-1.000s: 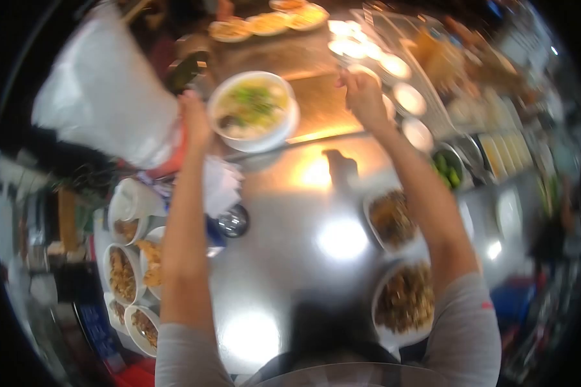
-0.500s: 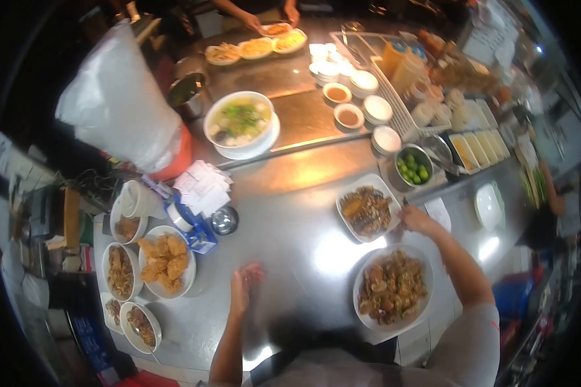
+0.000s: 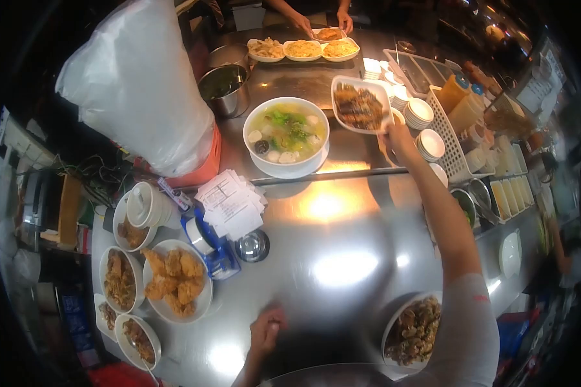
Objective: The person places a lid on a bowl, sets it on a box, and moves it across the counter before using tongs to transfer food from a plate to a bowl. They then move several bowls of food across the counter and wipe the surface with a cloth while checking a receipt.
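Observation:
My right hand [image 3: 401, 143] grips the near right edge of a white square dish [image 3: 388, 106] with browned food in it. The dish is in the air over the far part of the steel counter, right of a large bowl of soup [image 3: 286, 137] with greens and pale balls. Low over the near counter is my left hand [image 3: 266, 330], its fingers curled in with nothing visible in them. A round plate of browned, chopped food [image 3: 414, 330] stands at the near right, partly behind my right arm.
Fried chicken [image 3: 174, 282] and several bowls stand at left, by order slips [image 3: 229, 203] and a blue tape dispenser [image 3: 221, 261]. A plastic-covered red bin [image 3: 210, 161] rises behind. Stacked sauce dishes [image 3: 430, 144] line the right. Across the counter, another person's hands [image 3: 301, 24] hold a dish.
My right hand has lifted the square dish off the near counter and carried it forward and slightly left. The view has shifted, and my left hand appears lower.

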